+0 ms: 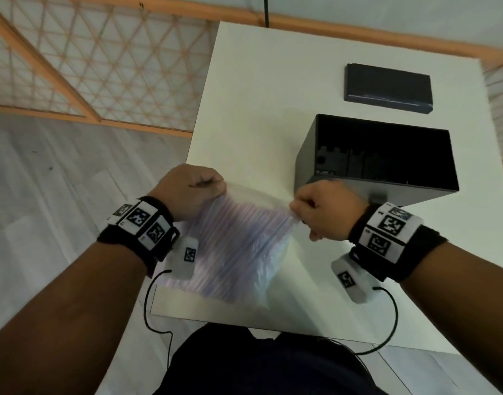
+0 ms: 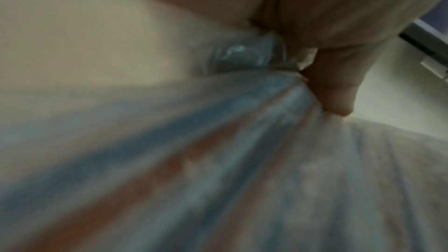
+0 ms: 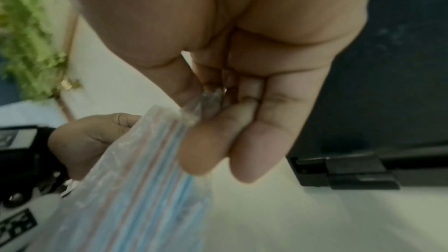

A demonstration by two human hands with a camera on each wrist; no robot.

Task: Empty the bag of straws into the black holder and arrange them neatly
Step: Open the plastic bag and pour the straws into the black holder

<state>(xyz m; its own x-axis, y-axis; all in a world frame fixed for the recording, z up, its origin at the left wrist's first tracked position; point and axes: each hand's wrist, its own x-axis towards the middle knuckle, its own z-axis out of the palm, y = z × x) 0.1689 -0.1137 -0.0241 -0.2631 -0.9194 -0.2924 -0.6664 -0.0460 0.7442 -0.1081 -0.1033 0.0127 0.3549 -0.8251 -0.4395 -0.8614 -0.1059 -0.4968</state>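
Note:
A clear plastic bag of straws [image 1: 236, 246] hangs over the near part of the white table [image 1: 250, 115]; striped blue and reddish straws show through it. My left hand [image 1: 187, 192] pinches the bag's top left corner and my right hand [image 1: 321, 212] pinches its top right corner, stretching the top edge between them. In the left wrist view the bag [image 2: 218, 160] fills the frame under my fingers [image 2: 337, 91]. In the right wrist view my fingers [image 3: 211, 141] pinch the bag's corner [image 3: 194, 110]. The black holder [image 1: 378, 158], an open box, stands just beyond my right hand.
A flat black lid [image 1: 387, 88] lies behind the holder near the table's far edge. The table's left edge drops to a grey plank floor [image 1: 59, 181]. A wooden lattice screen [image 1: 87, 58] stands at the far left. Cables hang from both wrist cameras.

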